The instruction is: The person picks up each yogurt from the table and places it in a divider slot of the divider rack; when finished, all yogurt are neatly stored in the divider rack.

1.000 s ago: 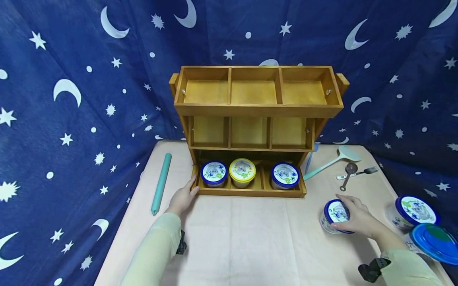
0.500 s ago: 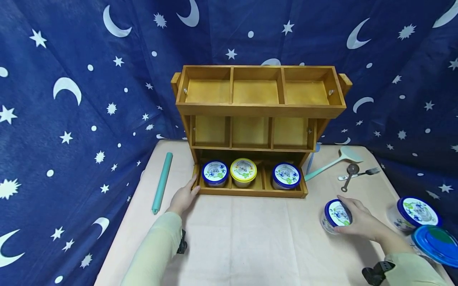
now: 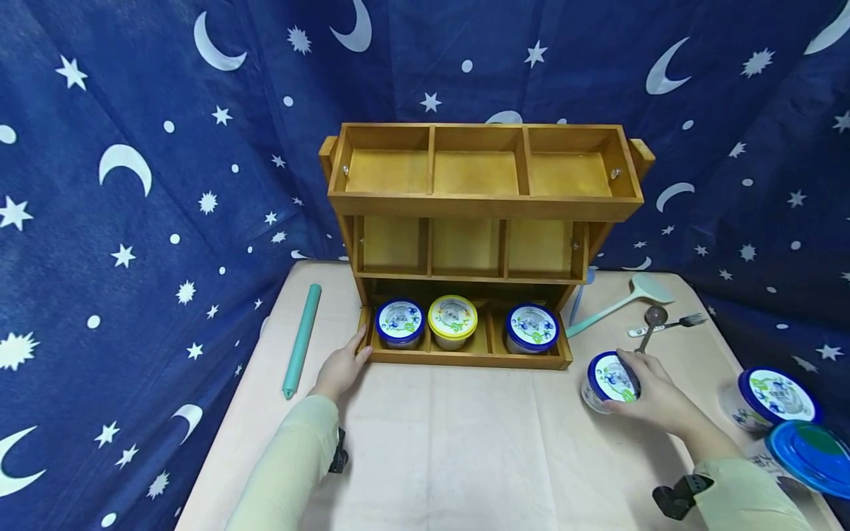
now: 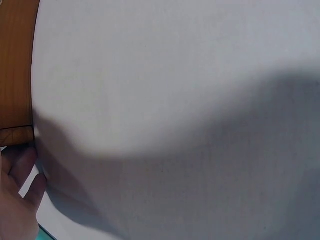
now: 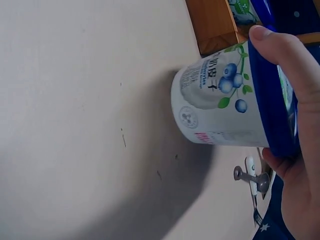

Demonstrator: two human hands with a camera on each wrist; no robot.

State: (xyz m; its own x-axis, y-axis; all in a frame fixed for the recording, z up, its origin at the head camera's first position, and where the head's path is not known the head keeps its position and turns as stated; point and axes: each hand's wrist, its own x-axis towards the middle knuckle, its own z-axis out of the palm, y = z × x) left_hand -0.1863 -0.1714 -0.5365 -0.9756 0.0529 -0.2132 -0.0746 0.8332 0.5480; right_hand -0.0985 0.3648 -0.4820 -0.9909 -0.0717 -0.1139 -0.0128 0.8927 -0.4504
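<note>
My right hand (image 3: 657,394) grips a white yogurt tub (image 3: 612,378) by its blue lid, right of the wooden organizer (image 3: 485,207). In the right wrist view the tub (image 5: 215,102) shows printed blueberries and tilts, with thumb and fingers around the lid's rim. Near the organizer's bottom tray (image 3: 465,358), my left hand (image 3: 340,371) rests its fingers against the left side. That tray holds a blue-lidded tub (image 3: 401,321) on the left, a yellow-lidded tub (image 3: 452,318) in the middle and another blue-lidded tub (image 3: 532,326) on the right.
Two larger blue-lidded tubs (image 3: 777,394) stand at the right edge. Behind my right hand lie a pale green spatula (image 3: 614,304), a dark measuring spoon (image 3: 655,317) and a fork (image 3: 687,320). A teal stick (image 3: 302,341) lies at left. A starry cloth (image 3: 166,295) hangs behind.
My right hand has carried the blue-lidded yogurt tub a little away from me and to the left, toward the organizer. My left hand stays at the tray's side.
</note>
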